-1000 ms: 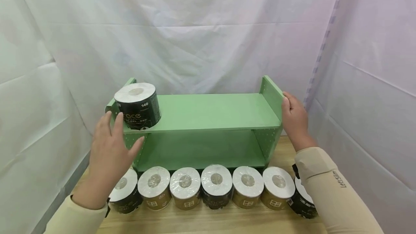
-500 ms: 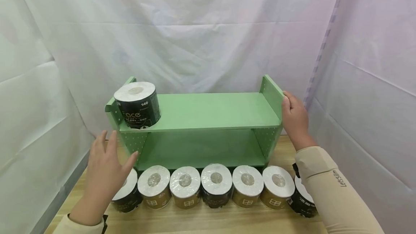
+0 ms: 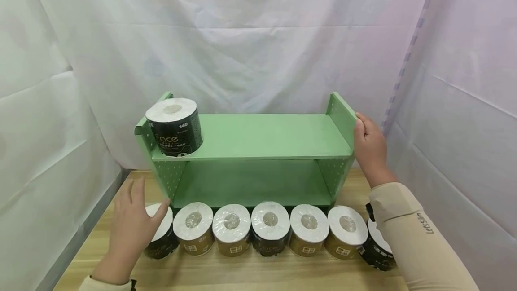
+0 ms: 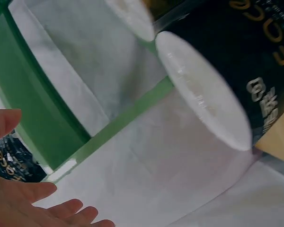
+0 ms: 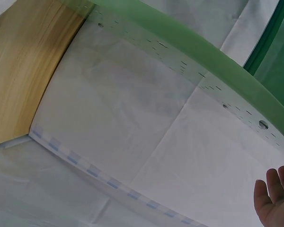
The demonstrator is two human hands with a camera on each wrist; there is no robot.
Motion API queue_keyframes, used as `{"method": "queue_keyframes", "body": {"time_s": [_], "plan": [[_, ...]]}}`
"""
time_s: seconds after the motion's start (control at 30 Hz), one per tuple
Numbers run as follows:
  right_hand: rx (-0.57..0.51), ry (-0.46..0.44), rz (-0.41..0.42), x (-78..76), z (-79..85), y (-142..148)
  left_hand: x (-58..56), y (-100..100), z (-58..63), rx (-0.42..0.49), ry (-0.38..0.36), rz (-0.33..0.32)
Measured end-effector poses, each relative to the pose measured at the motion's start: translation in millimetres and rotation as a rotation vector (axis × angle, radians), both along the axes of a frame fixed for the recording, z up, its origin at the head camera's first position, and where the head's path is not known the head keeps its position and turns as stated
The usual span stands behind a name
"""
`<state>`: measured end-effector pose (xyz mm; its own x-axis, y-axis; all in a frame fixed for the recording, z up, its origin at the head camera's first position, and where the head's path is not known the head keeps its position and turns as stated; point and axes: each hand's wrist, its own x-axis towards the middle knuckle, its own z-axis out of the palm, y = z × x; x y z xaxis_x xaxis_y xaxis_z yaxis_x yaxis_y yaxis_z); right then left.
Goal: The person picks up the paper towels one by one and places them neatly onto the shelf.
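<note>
One roll [image 3: 177, 137] reads "Face", "140"; green shelf [image 3: 268, 137] beneath.

Right now your left hand [image 3: 133, 219] covers part of the leftmost roll [image 3: 164, 239], while your right sleeve [image 3: 420, 237] hides part of the rightmost roll [image 3: 377, 253] and runs off the bottom edge. The row of rolls [image 3: 271, 228] masks the lower front of the green shelf [image 3: 262, 136]. You can't read the tiniest print on the upper dark roll [image 3: 179, 136]. Over at the right wrist, the frame crops your right hand [image 5: 277, 201].
</note>
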<state>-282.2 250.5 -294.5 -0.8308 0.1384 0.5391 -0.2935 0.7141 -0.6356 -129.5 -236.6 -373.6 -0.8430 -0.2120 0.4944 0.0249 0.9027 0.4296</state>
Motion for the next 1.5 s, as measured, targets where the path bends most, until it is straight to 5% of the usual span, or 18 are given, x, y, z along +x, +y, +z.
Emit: {"method": "queue_keyframes", "body": {"time_s": [0.37, 0.57, 1.07, 1.5], "plan": [[-0.010, -0.009, -0.017, -1.9, 0.3, -0.1, 5.2, -11.9, -25.4, 0.201, -0.247, 0.052], [-0.019, -0.008, -0.013, -2.0, -0.6, 0.0, 8.1, -15.6, -34.8, 0.295, -0.320, 0.100], [-0.005, -0.008, 0.003, -2.9, -2.7, 1.7, 9.1, -21.6, -66.1, 0.407, -0.335, 0.159], [-0.013, -0.016, -0.003, -2.5, -1.2, 1.2, 11.9, -18.0, -82.0, 0.451, -0.262, 0.191]]}}
